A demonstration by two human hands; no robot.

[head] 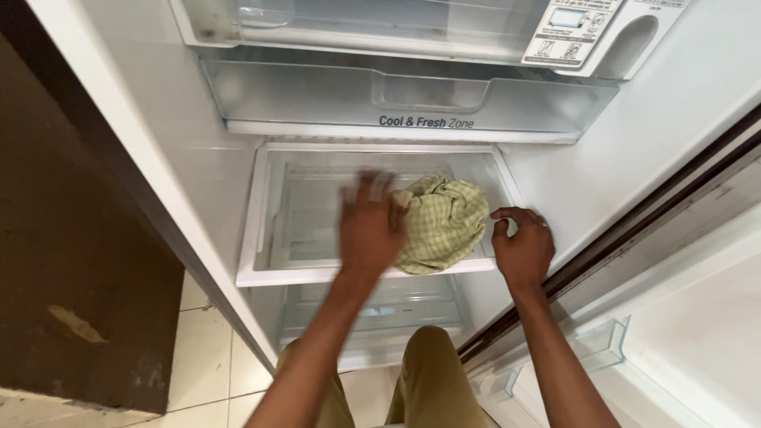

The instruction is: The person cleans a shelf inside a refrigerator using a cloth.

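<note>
**Hands and Cloth at the Open Refrigerator Shelf**

Nearest the camera, the person's knees in khaki trousers (428, 372) appear at the bottom edge, above a pale tiled floor (198, 357). Both forearms extend upward from here into the open refrigerator compartment.

The left hand (369, 226) is spread open with the palm facing down and the fingers extended. It is motion-blurred at the fingertips. It lies over the glass shelf (301, 238), and its thumb side touches the left edge of the cloth (444, 222). It does not grip anything.

The right hand (521, 250) is at the right front corner of the same shelf. Its fingers are curled inward in a loose, partly closed posture. Whether the fingertips pinch the shelf rim or the cloth edge cannot be determined from this view.

The cloth is pale green with a fine check pattern. It sits bunched in a crumpled heap on the right half of the glass shelf, between the two hands, with its lower fold hanging over the white front trim.

Below the shelf, a clear lower drawer (380, 309) is partly visible. Above and further in, a transparent chiller tray (412, 99) spans the compartment width. A white control panel (587, 36) with a recessed slot sits at the top right. The open door's inner bins (602, 349) lie at the lower right. A dark brown cabinet side (71, 238) stands at the left.
</note>
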